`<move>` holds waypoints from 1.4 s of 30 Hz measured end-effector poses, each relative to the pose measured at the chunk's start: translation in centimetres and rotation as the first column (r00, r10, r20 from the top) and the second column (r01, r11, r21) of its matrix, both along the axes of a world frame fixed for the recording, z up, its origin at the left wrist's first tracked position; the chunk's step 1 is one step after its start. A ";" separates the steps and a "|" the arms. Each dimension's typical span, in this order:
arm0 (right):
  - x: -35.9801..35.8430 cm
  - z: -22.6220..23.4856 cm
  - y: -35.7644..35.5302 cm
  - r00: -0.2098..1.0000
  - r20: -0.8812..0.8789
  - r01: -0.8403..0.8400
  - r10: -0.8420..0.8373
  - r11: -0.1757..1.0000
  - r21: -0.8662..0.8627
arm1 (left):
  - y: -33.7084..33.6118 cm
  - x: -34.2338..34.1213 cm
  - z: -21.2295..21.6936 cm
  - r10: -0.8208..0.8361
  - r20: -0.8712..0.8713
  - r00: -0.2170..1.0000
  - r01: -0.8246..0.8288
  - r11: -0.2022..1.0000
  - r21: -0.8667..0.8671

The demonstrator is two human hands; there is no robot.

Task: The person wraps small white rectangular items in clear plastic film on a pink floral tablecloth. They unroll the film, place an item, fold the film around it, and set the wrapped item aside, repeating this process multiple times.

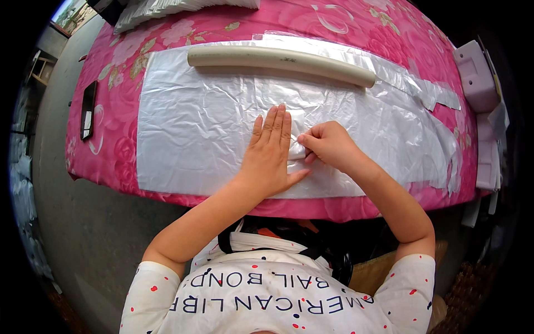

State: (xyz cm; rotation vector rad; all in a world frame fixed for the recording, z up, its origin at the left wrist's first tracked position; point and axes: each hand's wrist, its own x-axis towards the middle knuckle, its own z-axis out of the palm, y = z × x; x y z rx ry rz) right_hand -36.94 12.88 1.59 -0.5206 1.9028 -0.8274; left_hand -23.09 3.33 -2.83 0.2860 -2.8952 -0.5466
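- On the table (128, 167) in front of you, covered with a pink floral cloth, lies a wide sheet of thin, crinkled white plastic film (194, 128), spread flat so that nearly all of the surface is under it.
- Your left hand (270, 156) rests palm down on the film near the middle, fingers straight and close together, thumb spread out to the side. It grips nothing; the flat pressure looks meant to pin the film so it cannot slide or lift.
- Your right hand (328, 143) sits just beside the left, touching its fingers. The grip is pinched together on a small fold of the film, thumb and fingertips closed on the raised edge right beside your left fingers.
- The two hands work against each other: one holds the sheet still, the other picks up a layer at that spot.
- A long, pale, slightly curved tube (281, 62) lies across the far edge of the film, well apart from your hands. It appears to weigh that edge down.
- More strips of the same film (439, 111) trail off to your right, overlapping the sheet's end.
- A dark phone (88, 109) lies on the cloth at the far left, off the film.
- A pale lilac plastic object (476, 75) stands past the right end; what it is cannot be told.
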 end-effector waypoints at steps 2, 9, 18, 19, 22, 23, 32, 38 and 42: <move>0.1 -0.1 0.2 0.999 -0.030 -0.012 0.012 1.000 -0.013 | 0.1 0.0 -0.2 -0.003 -0.020 1.000 0.003 1.000 0.003; 0.0 2.0 1.2 0.793 -0.470 -0.331 0.388 0.921 0.203 | 0.0 0.1 -0.3 -0.015 -0.011 1.000 0.015 1.000 0.015; 1.5 0.3 -1.3 0.331 -0.923 -0.604 0.194 0.795 -0.049 | -1.2 6.6 3.0 -0.035 -0.270 0.962 0.184 0.815 0.549; 1.8 -0.4 -2.2 0.284 -0.943 -0.650 0.175 0.758 -0.055 | -1.0 8.4 3.0 0.006 -0.140 0.990 0.112 0.564 0.818; 4.0 -3.1 -3.3 0.372 -0.898 -0.606 0.237 0.794 -0.042 | -0.5 13.2 2.6 -0.051 0.229 0.972 -0.230 -0.014 0.973; 5.4 -3.0 -3.5 0.405 -0.877 -0.612 0.260 0.789 -0.049 | -0.3 14.8 2.3 -0.079 0.358 0.930 -0.363 -0.058 0.930; 15.9 -2.5 -2.4 0.469 -0.724 -0.869 0.505 0.408 -0.279 | 0.9 19.3 -1.0 0.318 0.472 0.822 -0.465 -0.102 0.880; 9.1 -0.2 -3.1 0.160 -0.839 -0.978 0.521 0.198 -0.064 | -0.9 15.9 3.6 0.157 0.209 0.965 -0.256 0.726 0.639; 1.9 3.1 -4.6 0.595 -0.699 -0.776 0.397 0.508 -0.373 | -1.6 14.6 4.6 0.162 0.082 0.983 -0.173 0.701 0.692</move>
